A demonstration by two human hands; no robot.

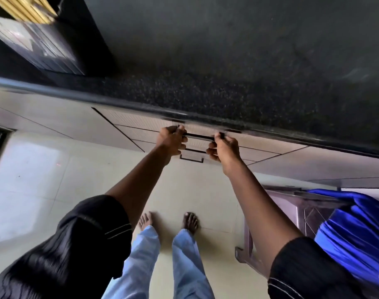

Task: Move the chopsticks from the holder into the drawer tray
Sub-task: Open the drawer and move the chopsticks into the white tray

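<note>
Black drawer handle (200, 137) clasped at both ends, left hand (172, 140) and right hand (224, 147) each a closed grip curled round it; pull evenly, straight out; yellow sticks, probably the chopsticks (26, 7), lie well up-left of the grip.

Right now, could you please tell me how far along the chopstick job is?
Nothing looks done yet. Both the left hand and right hand grip the drawer handle, and the drawer looks shut, so its tray is hidden. Left: open it, then carry over the blurred yellow sticks, probably the chopsticks, at the far left of the counter.
</note>
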